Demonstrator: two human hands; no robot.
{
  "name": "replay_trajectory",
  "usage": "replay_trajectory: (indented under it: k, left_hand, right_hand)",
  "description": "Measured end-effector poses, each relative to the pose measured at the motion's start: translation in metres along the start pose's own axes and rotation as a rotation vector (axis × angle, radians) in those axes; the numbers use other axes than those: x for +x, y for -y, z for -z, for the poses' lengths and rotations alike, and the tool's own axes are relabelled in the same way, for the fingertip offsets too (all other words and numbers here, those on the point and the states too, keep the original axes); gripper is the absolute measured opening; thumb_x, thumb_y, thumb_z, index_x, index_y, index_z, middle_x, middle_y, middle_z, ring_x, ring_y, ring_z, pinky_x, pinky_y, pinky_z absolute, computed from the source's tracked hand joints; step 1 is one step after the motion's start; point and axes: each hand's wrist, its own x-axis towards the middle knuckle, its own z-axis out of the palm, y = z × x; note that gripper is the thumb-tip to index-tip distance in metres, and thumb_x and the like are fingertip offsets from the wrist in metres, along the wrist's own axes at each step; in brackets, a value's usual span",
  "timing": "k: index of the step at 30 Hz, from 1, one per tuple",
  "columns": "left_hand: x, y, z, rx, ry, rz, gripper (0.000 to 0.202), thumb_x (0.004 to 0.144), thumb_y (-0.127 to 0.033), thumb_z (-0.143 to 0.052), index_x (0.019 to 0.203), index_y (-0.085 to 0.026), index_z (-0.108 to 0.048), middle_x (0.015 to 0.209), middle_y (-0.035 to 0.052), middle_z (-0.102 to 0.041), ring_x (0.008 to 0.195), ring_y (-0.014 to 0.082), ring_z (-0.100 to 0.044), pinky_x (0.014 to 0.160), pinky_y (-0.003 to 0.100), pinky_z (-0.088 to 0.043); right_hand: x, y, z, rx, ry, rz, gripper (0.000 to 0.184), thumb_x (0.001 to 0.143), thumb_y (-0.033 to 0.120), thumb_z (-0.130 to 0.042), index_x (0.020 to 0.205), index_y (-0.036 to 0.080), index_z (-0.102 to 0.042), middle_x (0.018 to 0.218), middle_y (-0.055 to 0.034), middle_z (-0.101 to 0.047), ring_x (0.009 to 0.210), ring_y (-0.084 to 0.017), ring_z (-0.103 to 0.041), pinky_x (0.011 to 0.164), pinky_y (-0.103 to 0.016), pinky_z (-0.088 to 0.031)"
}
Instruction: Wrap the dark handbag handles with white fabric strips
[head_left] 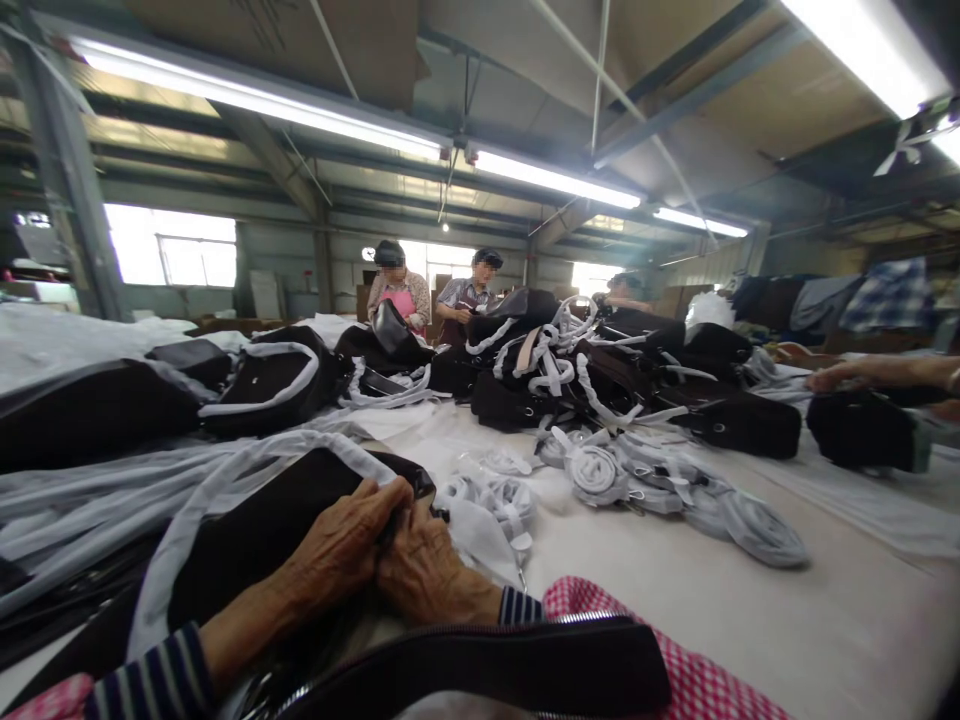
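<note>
My left hand (345,530) is closed at the upper edge of a black handbag (247,535), whose long handle (180,540) is wrapped in white material. Pressed close beside it, my right hand (424,560) has its fingers curled at the same corner of the bag. The fingertips of both hands are partly hidden, so the small part between them cannot be made out. Nearest to me, below the hands, an open black flap with a metal zipper (480,660) stretches across the view.
Rolled grey-white straps (596,473) with metal clips lie right of my hands on a white-covered table (622,575). Black bags (517,400) are heaped beyond. At right, a co-worker's hand (840,373) touches a black bag (862,430). More people (397,285) stand behind the heap.
</note>
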Motion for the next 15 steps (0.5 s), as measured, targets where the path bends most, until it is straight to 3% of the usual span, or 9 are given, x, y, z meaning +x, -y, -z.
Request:
replay_trajectory:
  k: [6, 8, 12, 15]
  left_hand:
    - [-0.001, 0.015, -0.011, -0.321, -0.096, 0.016, 0.048, 0.073, -0.002, -0.05, 0.114, -0.026, -0.052, 0.115, 0.0025, -0.06, 0.112, 0.0215, -0.061, 0.101, 0.036, -0.047]
    - [-0.001, 0.015, -0.014, -0.34, -0.122, 0.012, 0.05, 0.072, -0.003, -0.05, 0.116, -0.026, -0.052, 0.116, 0.0037, -0.06, 0.112, 0.022, -0.062, 0.101, 0.037, -0.048]
    - [-0.001, 0.006, -0.014, -0.364, -0.114, 0.076, 0.046, 0.077, -0.016, -0.057, 0.122, -0.024, -0.054, 0.119, 0.0072, -0.06, 0.115, 0.025, -0.063, 0.105, 0.041, -0.047]
    - [-0.001, 0.001, -0.013, -0.342, -0.064, 0.121, 0.041, 0.082, -0.029, -0.056, 0.123, -0.024, -0.06, 0.117, 0.0084, -0.06, 0.111, 0.0269, -0.063, 0.104, 0.043, -0.048]
  right_hand:
    - [-0.015, -0.005, -0.032, -0.25, -0.377, 0.098, 0.036, 0.096, 0.008, -0.05, 0.124, -0.006, -0.067, 0.119, -0.0347, -0.072, 0.107, -0.039, -0.072, 0.08, -0.051, -0.059]
    - [-0.013, -0.007, -0.042, -0.237, -0.39, 0.049, 0.033, 0.095, 0.009, -0.052, 0.119, -0.004, -0.069, 0.118, -0.0334, -0.072, 0.107, -0.038, -0.07, 0.079, -0.05, -0.058]
    - [0.001, -0.015, -0.053, -0.066, -0.311, -0.011, 0.012, 0.091, 0.008, -0.059, 0.087, 0.009, -0.07, 0.088, -0.0194, -0.072, 0.082, -0.03, -0.067, 0.058, -0.038, -0.051]
    - [0.005, -0.026, -0.055, -0.029, -0.378, 0.046, 0.016, 0.094, 0.007, -0.056, 0.085, 0.014, -0.066, 0.082, -0.0125, -0.069, 0.076, -0.026, -0.063, 0.055, -0.033, -0.045]
